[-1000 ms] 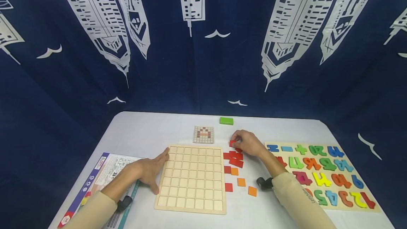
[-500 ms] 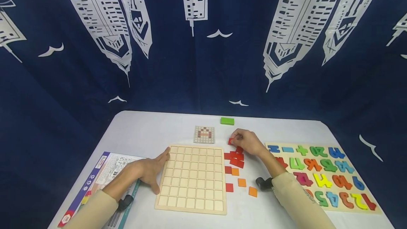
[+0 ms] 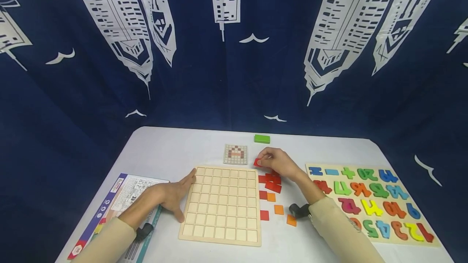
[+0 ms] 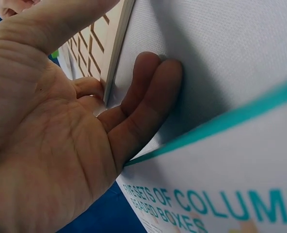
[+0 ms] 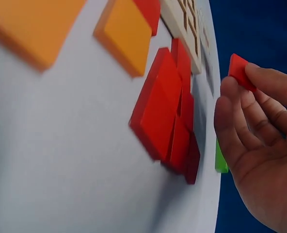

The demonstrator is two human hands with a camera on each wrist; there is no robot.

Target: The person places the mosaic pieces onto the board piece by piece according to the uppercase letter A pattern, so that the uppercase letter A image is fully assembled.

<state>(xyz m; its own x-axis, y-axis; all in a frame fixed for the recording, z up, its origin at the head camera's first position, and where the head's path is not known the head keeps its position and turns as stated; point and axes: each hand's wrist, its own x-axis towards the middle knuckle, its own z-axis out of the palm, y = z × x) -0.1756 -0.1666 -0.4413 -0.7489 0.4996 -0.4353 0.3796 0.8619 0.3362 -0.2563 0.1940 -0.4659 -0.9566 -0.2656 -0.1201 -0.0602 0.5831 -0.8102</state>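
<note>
A single red tile (image 3: pixel 257 162) is pinched between the thumb and forefinger of the right hand (image 3: pixel 279 160), at the tips of the digits. Compared with a second ago, the tile and this hand are farther left, away from the pile of red tiles (image 3: pixel 272 183); the tile now lies between that pile and a small gridded card (image 3: pixel 235 154), just beyond the far right corner of a pale wooden grid board (image 3: pixel 221 206). The card shows a pattern of red and orange cells.

The left hand (image 3: pixel 174 197) looks the same as before: thumb and fingers spread wide along the board's left edge, nothing in its grasp. Orange tiles (image 3: pixel 279 209) lie along the board's right side, near the red ones, and a green block (image 3: pixel 262 139) sits beyond the right hand.

Under the left forearm is a printed package (image 3: pixel 133 194). In the left wrist view it reads "FIVE SETS OF COLUM" (the rest runs out of view), with "BEADED BOXES" below; its smaller print is illegible. At right, a number board (image 3: pixel 406 241) holds coloured numerals, upside down, among them 2, 3, 4 and 5, plus a "+" sign. Everything rests on a white table (image 3: pixel 175 145) before a navy curtain (image 3: pixel 234 92) printed with white buildings and birds.
</note>
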